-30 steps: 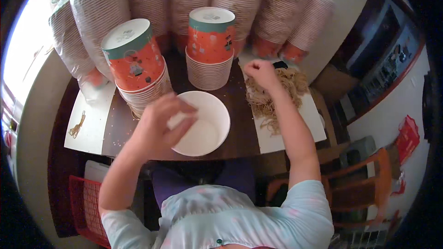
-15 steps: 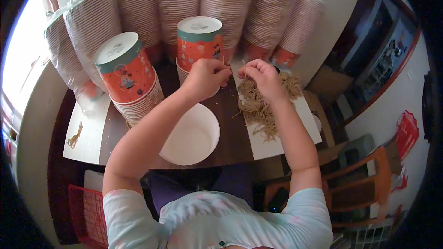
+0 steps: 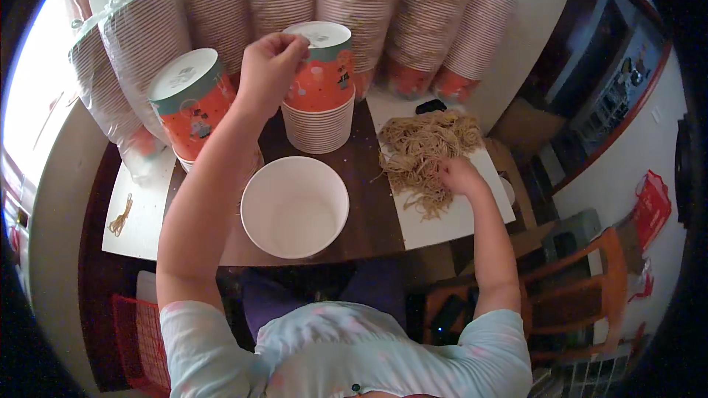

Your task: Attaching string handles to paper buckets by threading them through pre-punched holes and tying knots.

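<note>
- Head view: our left hand (image 3: 267, 70), at twelve o'clock, grip pinched together above the orange cup stack (image 3: 319, 88).
- Our right hand (image 3: 459, 175), at three o'clock, rests on the rubber bands (image 3: 424, 149) (grip state: we cannot tell).
- White bowl (image 3: 295, 206) sits centre on the tabletop (image 3: 369, 199).

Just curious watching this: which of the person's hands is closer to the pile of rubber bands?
Right. The right hand rests on the pile of rubber bands; the left hand is raised by the orange cup stack, well away.

The person wears a pale mint short-sleeved top (image 3: 346, 357) with faint pink blotches and a small dark button near its lower middle; the sleeves end above the elbows, and dark purple trousers (image 3: 324, 287) show just above the top
</note>
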The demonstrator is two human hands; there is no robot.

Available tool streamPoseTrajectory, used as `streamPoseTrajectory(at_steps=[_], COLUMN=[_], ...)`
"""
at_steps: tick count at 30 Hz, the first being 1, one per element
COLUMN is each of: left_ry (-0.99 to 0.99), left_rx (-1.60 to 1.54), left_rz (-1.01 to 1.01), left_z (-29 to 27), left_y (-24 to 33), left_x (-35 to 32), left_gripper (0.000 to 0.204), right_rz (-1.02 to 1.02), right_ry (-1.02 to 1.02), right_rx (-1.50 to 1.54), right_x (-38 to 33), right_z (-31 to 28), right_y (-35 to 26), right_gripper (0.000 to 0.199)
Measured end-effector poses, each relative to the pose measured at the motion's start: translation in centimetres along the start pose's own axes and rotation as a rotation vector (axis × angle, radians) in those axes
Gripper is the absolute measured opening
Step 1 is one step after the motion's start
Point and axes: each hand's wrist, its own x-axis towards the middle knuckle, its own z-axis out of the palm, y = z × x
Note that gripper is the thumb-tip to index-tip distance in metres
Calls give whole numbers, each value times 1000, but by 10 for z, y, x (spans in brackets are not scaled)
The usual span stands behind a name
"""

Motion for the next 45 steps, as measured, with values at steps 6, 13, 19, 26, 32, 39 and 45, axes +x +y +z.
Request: streamPoseTrajectory(at_steps=[6,13,19,26,32,39,45], left_ry=[-133,15,-51,-389,-237,-169,-100], left_rx=[81,154,365,158,86,-92,-154], left_rz=[161,369,385,388,243,-108,-277], left_z=[18,7,-74,-18,-10,-23,-34], left_y=[47,127,156,104,64,4,7], left_x=[-14,-41,-68,-168,-218,-276,-293], left_gripper=[24,25,27,4,15,10,17], right_rz=[-224,-369,149,-821,-512,-519,-691], right_ry=[693,594,193,1,-441,-122,248], right_rx=[314,657,-328,1308,1602,1148,810], right_x=[-20,38,48,-92,-153,-152,-155], right_z=[-65,-67,-9,-80,-63,-2,5], right_y=[-97,-161,-35,-188,-241,-239,-244], right_gripper=[39,24,39,78,49,16,10])
